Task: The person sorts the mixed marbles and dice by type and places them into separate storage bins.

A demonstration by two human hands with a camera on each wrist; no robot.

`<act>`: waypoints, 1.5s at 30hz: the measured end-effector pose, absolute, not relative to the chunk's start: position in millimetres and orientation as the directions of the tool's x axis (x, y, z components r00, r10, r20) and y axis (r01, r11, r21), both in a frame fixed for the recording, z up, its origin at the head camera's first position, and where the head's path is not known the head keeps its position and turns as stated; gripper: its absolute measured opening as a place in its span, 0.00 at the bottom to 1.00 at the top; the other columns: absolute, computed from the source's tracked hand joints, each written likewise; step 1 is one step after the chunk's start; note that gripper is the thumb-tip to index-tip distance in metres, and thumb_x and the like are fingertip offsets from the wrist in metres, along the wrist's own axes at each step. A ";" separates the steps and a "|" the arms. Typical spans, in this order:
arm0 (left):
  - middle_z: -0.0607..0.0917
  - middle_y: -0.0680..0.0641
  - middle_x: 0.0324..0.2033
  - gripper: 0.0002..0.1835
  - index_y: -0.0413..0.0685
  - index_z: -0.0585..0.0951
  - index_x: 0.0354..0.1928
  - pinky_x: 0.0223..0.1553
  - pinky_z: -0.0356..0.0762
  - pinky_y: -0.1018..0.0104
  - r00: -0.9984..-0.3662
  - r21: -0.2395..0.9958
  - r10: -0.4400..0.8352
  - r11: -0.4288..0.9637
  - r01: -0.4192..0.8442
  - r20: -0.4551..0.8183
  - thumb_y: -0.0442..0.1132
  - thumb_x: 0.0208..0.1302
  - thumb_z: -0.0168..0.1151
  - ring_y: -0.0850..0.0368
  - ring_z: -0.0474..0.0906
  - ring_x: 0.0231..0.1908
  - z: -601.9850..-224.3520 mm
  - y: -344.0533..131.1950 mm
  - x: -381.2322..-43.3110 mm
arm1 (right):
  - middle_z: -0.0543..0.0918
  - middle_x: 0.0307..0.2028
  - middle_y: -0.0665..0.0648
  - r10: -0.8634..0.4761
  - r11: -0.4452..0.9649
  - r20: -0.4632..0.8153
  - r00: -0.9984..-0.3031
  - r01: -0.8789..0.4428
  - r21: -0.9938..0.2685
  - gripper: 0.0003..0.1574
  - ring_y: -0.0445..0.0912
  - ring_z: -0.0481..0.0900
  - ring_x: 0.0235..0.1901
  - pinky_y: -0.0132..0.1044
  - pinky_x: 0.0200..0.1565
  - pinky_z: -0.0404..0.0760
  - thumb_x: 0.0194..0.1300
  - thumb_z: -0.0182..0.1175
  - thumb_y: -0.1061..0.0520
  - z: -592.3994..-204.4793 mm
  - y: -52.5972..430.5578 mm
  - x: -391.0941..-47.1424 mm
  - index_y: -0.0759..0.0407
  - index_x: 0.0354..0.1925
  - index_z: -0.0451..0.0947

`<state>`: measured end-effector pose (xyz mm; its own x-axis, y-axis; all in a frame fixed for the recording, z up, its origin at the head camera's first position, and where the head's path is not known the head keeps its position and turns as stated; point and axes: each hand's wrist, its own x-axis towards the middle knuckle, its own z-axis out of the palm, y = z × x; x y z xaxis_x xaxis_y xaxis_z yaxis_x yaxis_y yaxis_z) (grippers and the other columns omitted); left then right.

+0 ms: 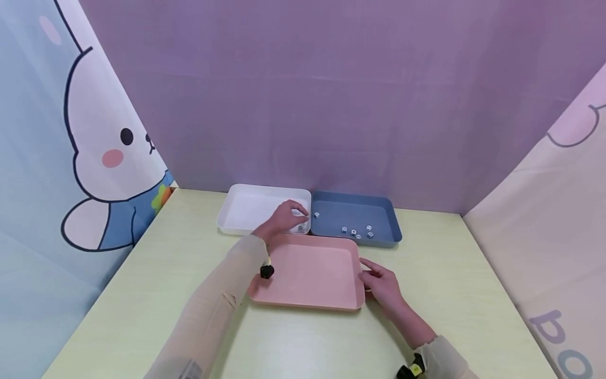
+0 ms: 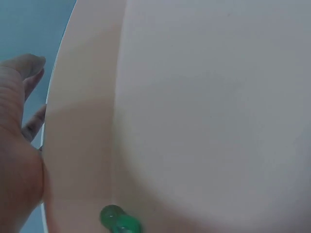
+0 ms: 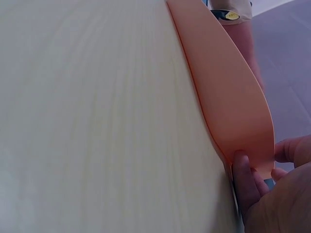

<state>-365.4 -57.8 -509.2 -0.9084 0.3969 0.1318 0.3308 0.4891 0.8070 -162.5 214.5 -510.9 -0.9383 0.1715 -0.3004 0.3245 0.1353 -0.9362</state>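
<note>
My left hand (image 1: 284, 217) reaches over the right end of a white tray (image 1: 241, 210), thumb and index tips close together. Whether a die sits between those tips I cannot tell. Just below the fingers, a die (image 1: 300, 227) lies in the white tray. In the left wrist view, the left hand (image 2: 19, 126) shows beyond a pale tray wall, its fingers bent. At the pink tray's (image 1: 312, 271) right edge, my right hand (image 1: 382, 284) grips the rim. The right wrist view shows the right hand's (image 3: 277, 189) fingers against the tray's outer wall (image 3: 228, 82).
A blue tray (image 1: 383, 213) adjoins the white one on the right. It holds several white dice, including a die (image 1: 316, 215) near its left wall. All three trays stand on a pale wooden table (image 1: 165, 273). A purple curtain (image 1: 331, 105) hangs behind them.
</note>
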 end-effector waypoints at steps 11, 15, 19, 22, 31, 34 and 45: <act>0.78 0.48 0.50 0.04 0.53 0.88 0.34 0.64 0.59 0.52 -0.860 0.579 0.500 0.673 0.461 0.103 0.42 0.61 0.66 0.51 0.68 0.56 -476.5 -55.8 -356.9 | 0.83 0.44 0.65 0.167 0.129 -0.293 -0.941 0.315 -0.940 0.29 0.51 0.84 0.33 0.43 0.32 0.85 0.64 0.59 0.63 -510.9 215.7 -165.2 0.57 0.64 0.73; 0.77 0.48 0.51 0.05 0.57 0.88 0.34 0.60 0.64 0.52 -0.861 0.418 0.502 0.767 0.487 0.081 0.45 0.60 0.64 0.49 0.67 0.57 -462.8 -59.6 -351.4 | 0.83 0.44 0.65 0.158 0.128 -0.293 -0.943 0.314 -0.941 0.30 0.51 0.84 0.34 0.43 0.33 0.85 0.65 0.59 0.63 -511.3 217.0 -165.9 0.58 0.65 0.72; 0.75 0.46 0.53 0.07 0.59 0.87 0.35 0.54 0.68 0.47 -0.892 0.298 0.448 0.846 0.443 0.054 0.48 0.58 0.64 0.42 0.64 0.57 -447.0 -64.7 -341.2 | 0.83 0.44 0.65 0.158 0.121 -0.293 -0.943 0.313 -0.942 0.30 0.51 0.84 0.34 0.44 0.33 0.85 0.64 0.59 0.63 -511.4 217.5 -165.7 0.58 0.65 0.72; 0.74 0.46 0.52 0.08 0.58 0.87 0.37 0.53 0.68 0.45 -0.909 0.233 0.415 0.881 0.411 0.036 0.48 0.57 0.64 0.40 0.63 0.57 -439.4 -70.6 -332.1 | 0.83 0.44 0.65 0.161 0.116 -0.294 -0.942 0.314 -0.942 0.30 0.51 0.84 0.33 0.44 0.33 0.85 0.64 0.59 0.63 -512.5 217.3 -165.3 0.58 0.65 0.73; 0.75 0.45 0.46 0.13 0.54 0.86 0.42 0.47 0.69 0.45 -0.932 0.139 0.363 0.924 0.357 -0.017 0.43 0.55 0.62 0.40 0.65 0.50 -423.3 -99.9 -298.4 | 0.83 0.44 0.65 0.156 0.119 -0.285 -0.946 0.305 -0.945 0.30 0.51 0.84 0.33 0.43 0.33 0.85 0.64 0.60 0.63 -512.4 216.1 -166.5 0.59 0.65 0.73; 0.75 0.45 0.44 0.11 0.54 0.86 0.40 0.46 0.70 0.46 -0.940 0.117 0.339 0.936 0.332 -0.038 0.43 0.54 0.63 0.40 0.66 0.48 -417.3 -105.3 -287.5 | 0.83 0.44 0.66 0.156 0.117 -0.286 -0.945 0.305 -0.945 0.30 0.51 0.84 0.33 0.43 0.32 0.85 0.64 0.60 0.63 -512.0 216.3 -166.6 0.59 0.64 0.73; 0.75 0.46 0.35 0.07 0.57 0.82 0.21 0.40 0.72 0.47 -0.966 0.049 0.258 0.965 0.257 -0.020 0.39 0.55 0.63 0.41 0.68 0.42 -424.2 -106.8 -267.6 | 0.82 0.45 0.67 0.148 0.094 -0.269 -0.952 0.284 -0.954 0.30 0.51 0.85 0.33 0.43 0.32 0.85 0.64 0.61 0.64 -514.0 217.9 -168.2 0.60 0.64 0.73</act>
<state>-267.6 -106.8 -424.2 -0.9660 0.2578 -0.0199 0.2566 0.9653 0.0492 -168.2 217.9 -514.0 -0.9518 0.1476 -0.2687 0.2840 0.0939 -0.9542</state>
